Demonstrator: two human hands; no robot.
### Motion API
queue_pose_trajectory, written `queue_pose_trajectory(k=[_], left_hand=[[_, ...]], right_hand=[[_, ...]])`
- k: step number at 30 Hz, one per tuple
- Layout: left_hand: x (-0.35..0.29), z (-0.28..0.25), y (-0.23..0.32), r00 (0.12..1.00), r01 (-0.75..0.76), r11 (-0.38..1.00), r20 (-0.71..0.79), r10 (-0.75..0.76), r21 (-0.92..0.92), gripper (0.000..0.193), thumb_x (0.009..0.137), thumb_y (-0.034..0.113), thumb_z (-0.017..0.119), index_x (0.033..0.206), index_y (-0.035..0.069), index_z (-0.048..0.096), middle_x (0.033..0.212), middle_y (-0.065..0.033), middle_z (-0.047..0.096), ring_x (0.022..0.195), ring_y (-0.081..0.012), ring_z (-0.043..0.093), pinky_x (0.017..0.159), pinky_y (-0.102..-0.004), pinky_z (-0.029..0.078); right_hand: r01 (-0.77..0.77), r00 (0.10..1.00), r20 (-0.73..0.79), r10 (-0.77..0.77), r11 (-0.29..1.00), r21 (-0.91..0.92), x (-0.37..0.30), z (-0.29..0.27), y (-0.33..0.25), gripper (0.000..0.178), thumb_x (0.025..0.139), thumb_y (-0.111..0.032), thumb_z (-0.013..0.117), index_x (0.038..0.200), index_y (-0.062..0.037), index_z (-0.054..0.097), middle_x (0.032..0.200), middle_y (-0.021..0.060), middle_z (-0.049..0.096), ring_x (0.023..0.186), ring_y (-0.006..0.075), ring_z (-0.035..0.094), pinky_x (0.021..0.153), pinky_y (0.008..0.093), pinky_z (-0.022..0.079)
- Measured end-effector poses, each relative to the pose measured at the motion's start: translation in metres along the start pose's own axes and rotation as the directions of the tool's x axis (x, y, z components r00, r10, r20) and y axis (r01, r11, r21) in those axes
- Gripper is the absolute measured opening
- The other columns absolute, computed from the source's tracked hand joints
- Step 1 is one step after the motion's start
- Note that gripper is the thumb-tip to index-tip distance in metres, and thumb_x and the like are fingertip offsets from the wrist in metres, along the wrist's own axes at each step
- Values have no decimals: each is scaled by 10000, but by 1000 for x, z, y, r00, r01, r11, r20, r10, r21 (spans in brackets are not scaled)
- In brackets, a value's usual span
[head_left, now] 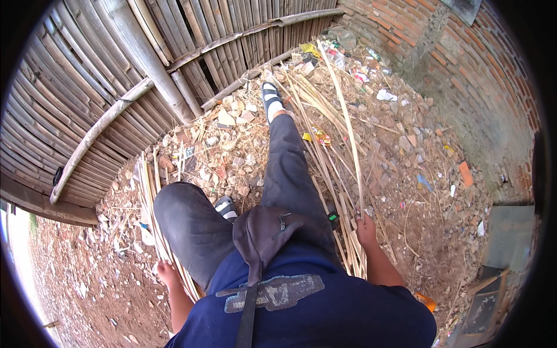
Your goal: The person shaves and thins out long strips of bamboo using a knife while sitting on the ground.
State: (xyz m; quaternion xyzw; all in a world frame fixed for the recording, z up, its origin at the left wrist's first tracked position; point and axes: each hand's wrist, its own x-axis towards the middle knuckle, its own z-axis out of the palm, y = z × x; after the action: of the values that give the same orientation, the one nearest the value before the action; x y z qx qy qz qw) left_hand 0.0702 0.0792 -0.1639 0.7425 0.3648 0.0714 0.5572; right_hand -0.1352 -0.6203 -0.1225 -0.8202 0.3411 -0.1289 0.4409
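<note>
My right hand (365, 230) is closed around the near end of a long, pale bamboo strip (347, 116), which runs away from me to the far rubbish. Just left of that hand lies a loose bundle of split bamboo strips (316, 153), stretching along my outstretched leg. My left hand (167, 272) is low beside my bent knee, against another bundle of bamboo strips (149, 200). Its fingers look curled, with something small and pale at the tips that I cannot make out.
A bamboo slat wall (98, 75) rises at the left and far side, a brick wall (481, 69) at the right. Stones (226, 118), straw and plastic litter (386, 95) cover the dirt. An orange brick piece (465, 174) and grey panels (509, 238) are at the right.
</note>
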Motion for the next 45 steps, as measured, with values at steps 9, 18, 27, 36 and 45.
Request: queue_pose_trajectory(k=[9,18,27,36,45], left_hand=[[-55,115,283,586,-696,615,203,785,-370,293,1023,129,578,1302,41,562,1182,-92,638,999,-161,642,823,-275,525],[-276,256,406,-340,-732,400,804,488,-552,708,965,452,645,1427,-49,453,1269,-250,612,1090,-332,661,949,-436,519],[-346,310,404,-193,-724,332,641,743,-604,421,996,389,628,1288,86,647,966,-161,559,959,-276,591,886,-387,482],[-368,304,435,-209,-744,455,818,536,-489,380,1007,390,606,1166,60,710,704,-78,634,641,-184,611,637,-336,495],[-377,325,428,-182,-600,618,839,512,-507,416,1041,324,584,1300,0,557,717,-7,596,642,-81,532,585,-285,441]], right_hand=[[44,990,115,-80,956,290,34,-17,-123,393,1033,-147,508,1413,-87,584,728,-42,491,596,63,484,586,241,437],[205,932,201,-302,895,396,16,-33,-189,417,1037,-178,522,1424,-25,544,739,-25,521,599,65,496,582,240,442],[261,934,121,-336,874,411,3,-47,-191,429,1046,-188,511,1434,-5,516,743,-9,532,596,69,492,573,249,443],[509,860,-41,-508,861,4,4,-48,-183,413,1025,-173,515,1394,10,549,1019,142,675,923,242,670,843,348,526],[525,847,-78,-526,851,-36,-5,-47,-199,397,1015,-167,519,1371,1,569,1257,238,642,1184,389,622,1030,418,465]])
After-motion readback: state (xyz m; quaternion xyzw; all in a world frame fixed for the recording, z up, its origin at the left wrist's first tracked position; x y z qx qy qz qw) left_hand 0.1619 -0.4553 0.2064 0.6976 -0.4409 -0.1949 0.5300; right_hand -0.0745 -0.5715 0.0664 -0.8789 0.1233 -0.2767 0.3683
